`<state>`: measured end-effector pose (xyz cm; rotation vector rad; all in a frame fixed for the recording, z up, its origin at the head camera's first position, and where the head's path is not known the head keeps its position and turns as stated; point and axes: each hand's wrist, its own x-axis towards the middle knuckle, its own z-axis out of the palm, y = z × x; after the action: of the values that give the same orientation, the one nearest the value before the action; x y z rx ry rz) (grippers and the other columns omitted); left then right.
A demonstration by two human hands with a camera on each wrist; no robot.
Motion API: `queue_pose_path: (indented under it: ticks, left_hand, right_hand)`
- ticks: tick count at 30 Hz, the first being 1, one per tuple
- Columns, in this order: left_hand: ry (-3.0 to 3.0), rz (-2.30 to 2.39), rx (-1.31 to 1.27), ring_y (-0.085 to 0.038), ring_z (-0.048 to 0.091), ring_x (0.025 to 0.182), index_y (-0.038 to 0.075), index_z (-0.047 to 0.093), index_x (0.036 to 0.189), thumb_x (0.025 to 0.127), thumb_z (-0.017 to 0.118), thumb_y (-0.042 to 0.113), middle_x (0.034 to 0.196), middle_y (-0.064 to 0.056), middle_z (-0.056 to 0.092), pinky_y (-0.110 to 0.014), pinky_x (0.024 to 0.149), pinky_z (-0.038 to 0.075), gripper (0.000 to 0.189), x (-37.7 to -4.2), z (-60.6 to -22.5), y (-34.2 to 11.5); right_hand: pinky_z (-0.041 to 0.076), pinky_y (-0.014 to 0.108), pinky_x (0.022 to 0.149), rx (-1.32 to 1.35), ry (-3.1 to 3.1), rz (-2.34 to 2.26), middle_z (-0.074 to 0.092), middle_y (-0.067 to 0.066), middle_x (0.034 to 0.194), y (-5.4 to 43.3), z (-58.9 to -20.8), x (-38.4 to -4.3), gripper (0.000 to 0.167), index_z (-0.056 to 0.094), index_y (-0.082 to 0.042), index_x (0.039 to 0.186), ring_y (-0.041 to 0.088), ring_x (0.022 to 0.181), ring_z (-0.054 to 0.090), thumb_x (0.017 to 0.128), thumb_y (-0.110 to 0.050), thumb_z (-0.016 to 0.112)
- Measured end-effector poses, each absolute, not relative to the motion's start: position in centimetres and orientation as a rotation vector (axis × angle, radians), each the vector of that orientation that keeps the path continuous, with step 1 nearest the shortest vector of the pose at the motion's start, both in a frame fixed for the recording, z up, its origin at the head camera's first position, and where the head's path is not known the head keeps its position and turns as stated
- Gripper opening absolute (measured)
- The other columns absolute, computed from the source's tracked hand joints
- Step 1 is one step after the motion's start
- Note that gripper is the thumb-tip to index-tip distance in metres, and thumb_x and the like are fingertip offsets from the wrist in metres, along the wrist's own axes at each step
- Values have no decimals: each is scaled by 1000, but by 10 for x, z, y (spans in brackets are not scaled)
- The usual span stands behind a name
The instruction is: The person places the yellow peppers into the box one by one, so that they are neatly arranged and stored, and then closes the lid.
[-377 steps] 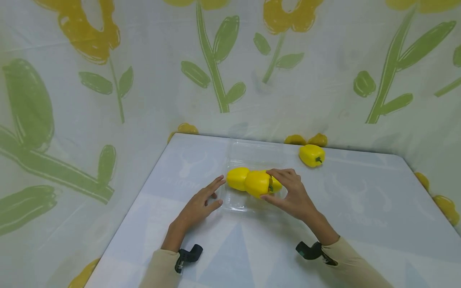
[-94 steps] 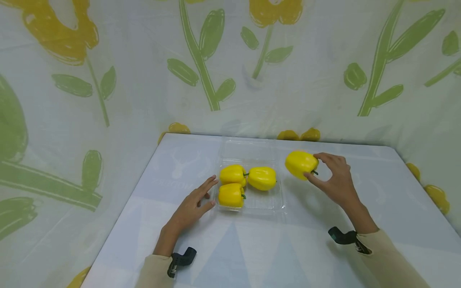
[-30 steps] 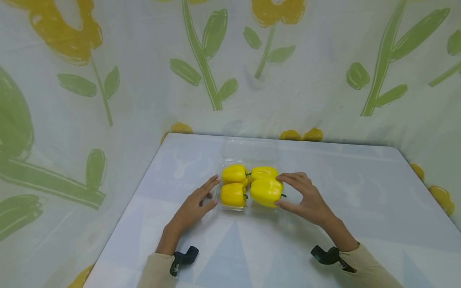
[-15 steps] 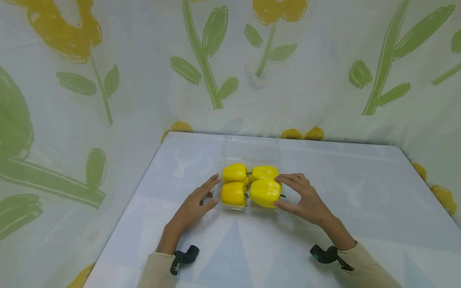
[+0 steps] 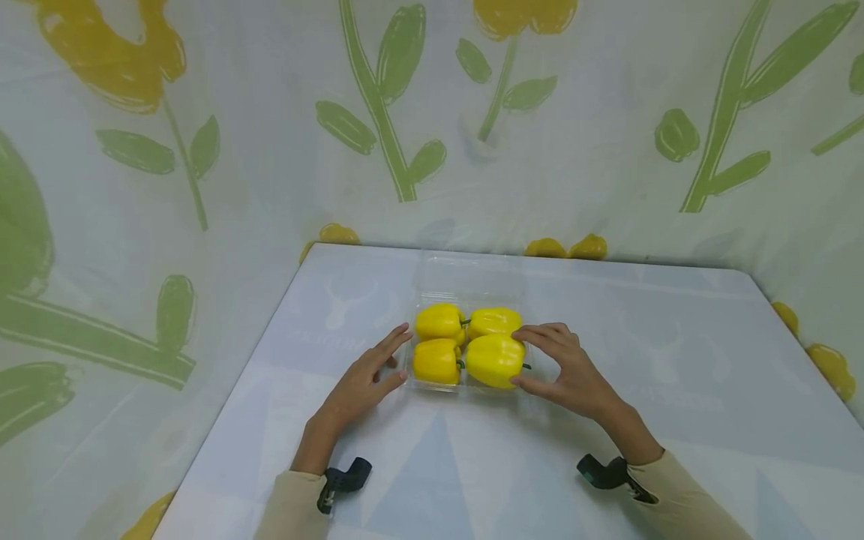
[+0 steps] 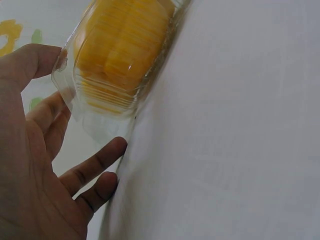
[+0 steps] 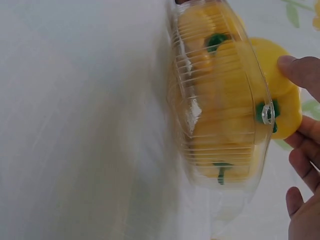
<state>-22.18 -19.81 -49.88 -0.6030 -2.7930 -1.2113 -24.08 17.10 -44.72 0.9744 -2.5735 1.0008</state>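
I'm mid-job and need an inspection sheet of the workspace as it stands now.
Surface: pale, printed table.
Job's things: clear container, lid open toward the far edge; inside, far-left pepper, far-right pepper and near-left pepper, all yellow. The yellow near-right pepper stands above the rim; whether it touches the base is hidden.
Clutter: nothing seen.
Grippers: left hand is at the container's left rim, fingers spread; right hand pinches the near-right pepper.
Cables: nothing seen.
Surroundings: flower-printed backdrop behind and at the sides; black wrist device on the left and right.
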Motion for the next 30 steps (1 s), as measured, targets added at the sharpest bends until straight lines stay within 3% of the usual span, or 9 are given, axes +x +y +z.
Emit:
queue_pose_path:
  ticks: [20,30]
  left_hand:
    - [-2812,-1205,-605,-11,51,103,35,31,158,101,56,40,162,23,19,-34,77,44,63,-222,-498,-199]
    - [-2788,-1214,-627,-12,52,103,33,32,158,101,57,40,163,19,22,-33,75,44,63,-223,-498,-199]
  right_hand:
    - [31,48,89,1100,-2481,916,63,7,128,173,-453,-247,64,66,-6,129,22,110,48,72,-22,90]
    - [28,46,84,1178,-2518,813,63,4,111,164,-446,-254,58,71,-4,119,21,105,47,70,-28,91]
